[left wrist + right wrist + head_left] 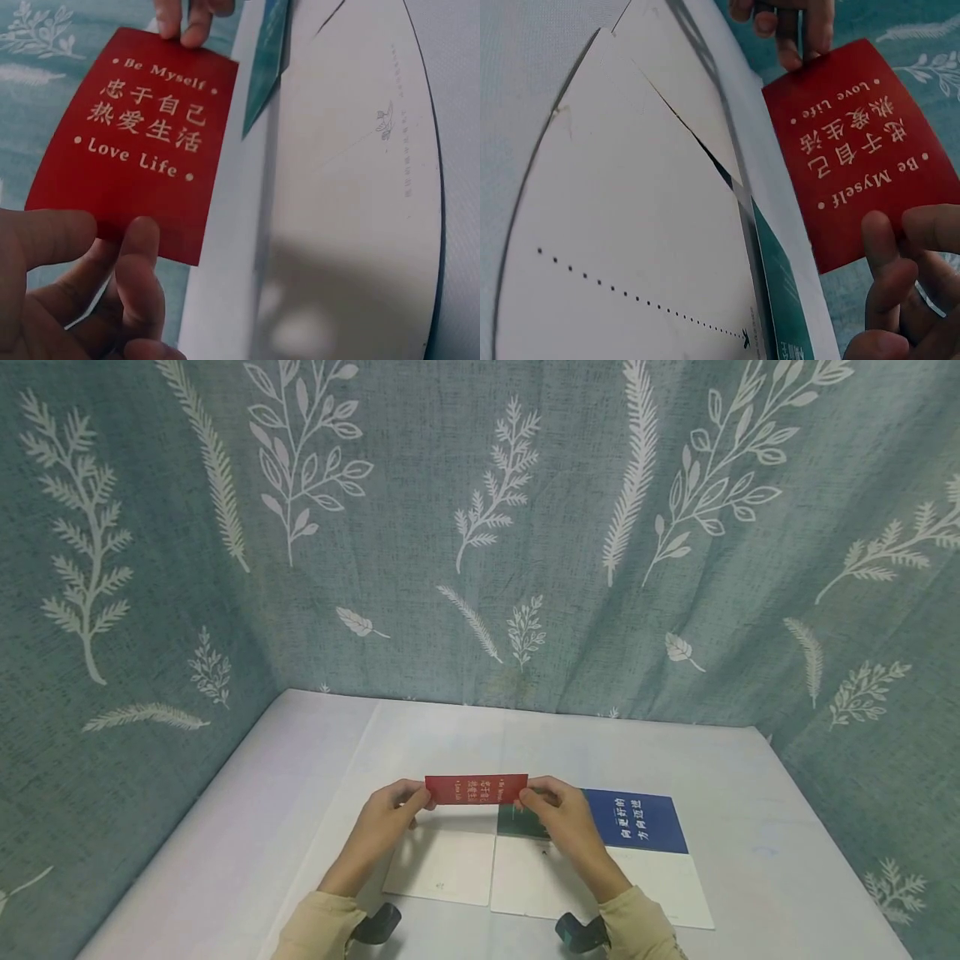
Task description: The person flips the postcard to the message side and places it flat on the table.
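A red card point(127, 187) with pale Chinese lettering and the words "Be Myself" and "Love Life" is held stretched between both hands above the table. My left hand point(386, 818) pinches one short end between thumb and fingers. At the opposite end, my right hand point(564, 820) grips the card in the same way; in the right wrist view its thumb and fingertips lie at the card's edge. Below the hands lies a cream sheet point(442, 864), and beside it a cover with a green band point(517, 823), partly hidden by the right hand.
Right of the hands lies a blue-and-white cover point(641, 821) with white Chinese characters. The flat pieces rest side by side on a white-covered table point(322, 760). A teal curtain point(420, 527) with white leaf patterns hangs behind the table and along its sides.
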A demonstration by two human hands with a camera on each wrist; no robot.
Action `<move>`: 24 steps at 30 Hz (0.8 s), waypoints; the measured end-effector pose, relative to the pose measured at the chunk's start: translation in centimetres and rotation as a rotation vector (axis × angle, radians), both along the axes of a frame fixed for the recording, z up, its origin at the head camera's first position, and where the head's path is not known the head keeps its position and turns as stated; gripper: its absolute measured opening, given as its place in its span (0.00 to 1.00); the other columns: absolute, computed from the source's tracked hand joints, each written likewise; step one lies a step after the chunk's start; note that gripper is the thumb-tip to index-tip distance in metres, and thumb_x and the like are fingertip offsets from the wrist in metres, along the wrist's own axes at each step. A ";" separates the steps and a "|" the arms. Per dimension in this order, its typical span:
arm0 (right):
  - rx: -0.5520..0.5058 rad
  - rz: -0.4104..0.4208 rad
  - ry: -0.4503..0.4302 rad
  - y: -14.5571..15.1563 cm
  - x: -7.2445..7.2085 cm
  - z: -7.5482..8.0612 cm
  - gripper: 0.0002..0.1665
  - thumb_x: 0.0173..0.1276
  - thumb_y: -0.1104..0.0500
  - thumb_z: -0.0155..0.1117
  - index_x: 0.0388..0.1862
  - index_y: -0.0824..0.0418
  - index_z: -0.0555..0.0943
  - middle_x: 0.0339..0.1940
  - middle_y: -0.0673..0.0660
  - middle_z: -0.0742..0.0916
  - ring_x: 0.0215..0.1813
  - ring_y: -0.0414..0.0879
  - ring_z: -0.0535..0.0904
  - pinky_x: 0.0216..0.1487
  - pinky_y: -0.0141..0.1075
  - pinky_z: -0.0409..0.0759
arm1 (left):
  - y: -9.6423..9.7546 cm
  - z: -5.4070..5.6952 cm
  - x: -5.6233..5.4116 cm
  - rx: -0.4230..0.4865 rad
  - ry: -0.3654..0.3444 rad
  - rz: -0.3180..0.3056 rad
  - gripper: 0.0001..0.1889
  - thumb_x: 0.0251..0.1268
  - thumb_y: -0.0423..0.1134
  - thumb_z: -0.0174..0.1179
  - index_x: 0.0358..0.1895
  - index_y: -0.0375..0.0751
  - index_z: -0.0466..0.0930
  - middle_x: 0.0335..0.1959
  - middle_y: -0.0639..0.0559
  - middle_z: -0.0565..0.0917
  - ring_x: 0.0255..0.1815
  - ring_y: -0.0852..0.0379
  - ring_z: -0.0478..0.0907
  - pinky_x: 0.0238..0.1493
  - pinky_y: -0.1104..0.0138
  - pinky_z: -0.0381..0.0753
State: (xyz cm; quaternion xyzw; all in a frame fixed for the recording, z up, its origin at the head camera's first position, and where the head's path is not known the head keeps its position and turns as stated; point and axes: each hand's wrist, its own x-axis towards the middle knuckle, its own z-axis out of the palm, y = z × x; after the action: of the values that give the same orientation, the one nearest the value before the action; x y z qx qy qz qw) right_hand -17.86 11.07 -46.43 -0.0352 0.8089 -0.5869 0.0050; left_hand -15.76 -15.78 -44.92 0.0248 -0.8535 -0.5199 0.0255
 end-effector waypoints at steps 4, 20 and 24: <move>-0.013 0.019 0.015 0.1 -0.1 -0.1 0.13 0.72 0.52 0.66 0.49 0.57 0.86 0.44 0.52 0.90 0.50 0.47 0.84 0.47 0.39 0.81 | -0.1 -0.1 0.1 0.007 0.002 -0.012 0.11 0.73 0.40 0.59 0.51 0.41 0.85 0.42 0.52 0.87 0.33 0.54 0.78 0.39 0.62 0.73; -0.012 0.033 -0.009 0.5 -0.1 -0.2 0.16 0.76 0.49 0.60 0.51 0.56 0.88 0.45 0.53 0.87 0.43 0.48 0.80 0.47 0.42 0.78 | -0.3 0.0 0.4 0.043 0.013 -0.008 0.13 0.74 0.39 0.56 0.55 0.45 0.86 0.53 0.49 0.84 0.36 0.55 0.78 0.40 0.61 0.75; -0.014 0.043 0.009 0.4 -0.1 -0.4 0.19 0.72 0.45 0.66 0.52 0.56 0.87 0.48 0.52 0.88 0.48 0.47 0.82 0.49 0.39 0.80 | -0.2 -0.1 0.4 0.041 0.018 0.004 0.13 0.74 0.38 0.56 0.55 0.45 0.86 0.53 0.48 0.84 0.36 0.54 0.77 0.39 0.61 0.75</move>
State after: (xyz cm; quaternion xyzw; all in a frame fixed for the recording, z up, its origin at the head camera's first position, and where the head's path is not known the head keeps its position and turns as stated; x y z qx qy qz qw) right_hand -17.94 11.50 -46.86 -0.0551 0.8039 -0.5920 0.0139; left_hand -15.40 -16.00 -44.98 0.0224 -0.8423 -0.5374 0.0338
